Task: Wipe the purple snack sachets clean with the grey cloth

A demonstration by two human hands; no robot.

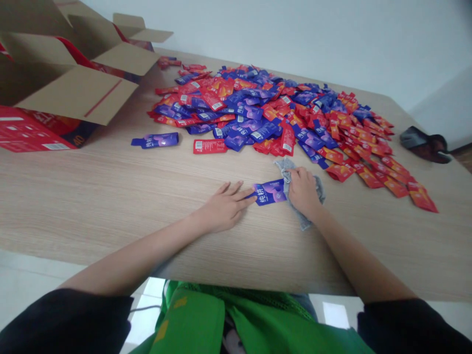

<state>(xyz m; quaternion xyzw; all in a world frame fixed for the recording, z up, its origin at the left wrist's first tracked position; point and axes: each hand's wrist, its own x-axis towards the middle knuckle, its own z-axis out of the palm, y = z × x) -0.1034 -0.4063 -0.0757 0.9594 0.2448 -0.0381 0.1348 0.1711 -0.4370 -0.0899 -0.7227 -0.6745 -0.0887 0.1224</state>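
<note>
A purple pouch (271,192) with white characters lies flat on the table in front of me. My left hand (229,206) rests with fingers spread, its fingertips on the pouch's left end. Bunched in my right hand (303,191) is a grey cloth (303,222), pressed on the pouch's right end and covering it. Behind my hands a red pouch (210,146) lies back side up. Farther left sits another purple pouch (155,140), apart from the others.
A large heap of red and purple pouches (250,105) spreads over the table's far half, trailing to the right. Open cardboard boxes (40,130) stand at the left with flaps out. A dark object (424,143), perhaps sunglasses, lies at the right edge. Behind the table (110,196) rises a white wall.
</note>
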